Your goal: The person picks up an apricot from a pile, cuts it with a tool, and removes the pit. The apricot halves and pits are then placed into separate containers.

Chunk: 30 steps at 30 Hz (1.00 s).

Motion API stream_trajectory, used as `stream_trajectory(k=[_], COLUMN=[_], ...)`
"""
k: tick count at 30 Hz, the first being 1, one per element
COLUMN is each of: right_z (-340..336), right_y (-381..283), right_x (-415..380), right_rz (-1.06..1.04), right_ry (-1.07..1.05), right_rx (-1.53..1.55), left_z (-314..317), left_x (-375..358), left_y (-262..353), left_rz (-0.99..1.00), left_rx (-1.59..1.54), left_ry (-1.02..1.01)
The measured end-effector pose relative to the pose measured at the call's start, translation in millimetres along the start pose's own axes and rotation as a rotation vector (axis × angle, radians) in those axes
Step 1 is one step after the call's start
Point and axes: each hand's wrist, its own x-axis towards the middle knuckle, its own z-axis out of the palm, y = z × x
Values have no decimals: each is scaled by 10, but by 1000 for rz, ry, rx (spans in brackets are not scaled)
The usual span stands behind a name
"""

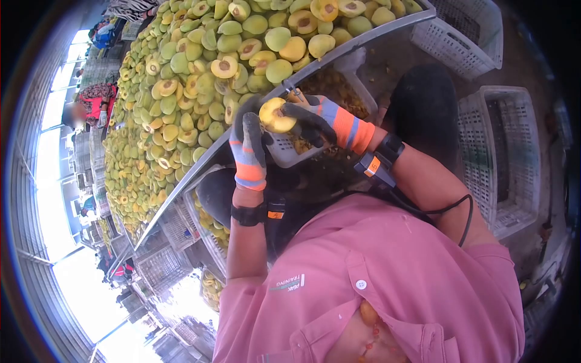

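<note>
1 fruit half (276, 115), clasped by fingers of left hand (250, 144) and right hand (325, 123), presumably for steadiness, beside bench (357, 43).

windows (54, 212) glaring white at left, ribbed panelling (25, 209) alongside; grey-brown floor (388, 51) upper right, dimmer.

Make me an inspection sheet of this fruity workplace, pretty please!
Surface: grey-rimmed table, heaped with fruit, some whole-looking, some cut.
Job's things: cut fruit, yellow flesh showing.
Clutter: white crates at the right; pale tub holding scraps, below the table's edge.
Grippers: left hand and right hand, both gloved, at the cut fruit; exact grip unclear.
Cables: black cable, looped at the right.
Surroundings: another person, wearing red, left of the heap.
</note>
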Motion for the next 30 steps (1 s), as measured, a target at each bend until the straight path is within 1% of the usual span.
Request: stream_trajectory(k=[1,2,3,4,6,8,9,11,13,14,17,18,20,23,26,28,29,30], right_z=[0,1,1,-10,-50,-92,-81,-61,-53,-50,-55,-33,-24,-66,-28,-114,-146,-129], right_y=[46,124,173,215,284,372,351,316,290,274,375,375,352,393,390,475,513,490], right_x=[43,78,109,144,206,242,229,196,159,146,174,178,195,220,211,200,219,213], right_rz=[6,-66,-116,-165,-281,-407,-422,-450,-452,-453,-318,-306,-286,-341,-172,-708,-690,-672], right_ry=[10,17,53,91,168,245,253,266,223,201,171,183,215,195,167,-64,-121,-179], right_rx=[-3,0,-96,-192,-347,-460,-479,-516,-508,-506,-447,-452,-465,-513,-338,-898,-902,-904], left_z=[9,23,46,81,104,53,20,-59,-39,-32,-124,-96,-47,100,172,168,170,160], left_x=[-25,-50,-75,-54,-18,-2,7,41,18,-10,-36,-41,-78,-116,-140,-153,-132,-71], left_y=[-61,-118,-163,-200,-225,-240,-248,-289,-186,-110,-155,-239,-365,-407,-393,-349,-320,-280], left_rz=[79,160,240,202,277,497,608,321,244,313,250,287,200,47,203,271,305,301], left_rx=[159,323,481,378,441,774,941,727,639,658,648,654,472,178,352,495,568,482], left_ry=[-8,-2,16,36,21,-48,-80,-102,-167,-223,-221,-151,-26,148,190,225,236,204])
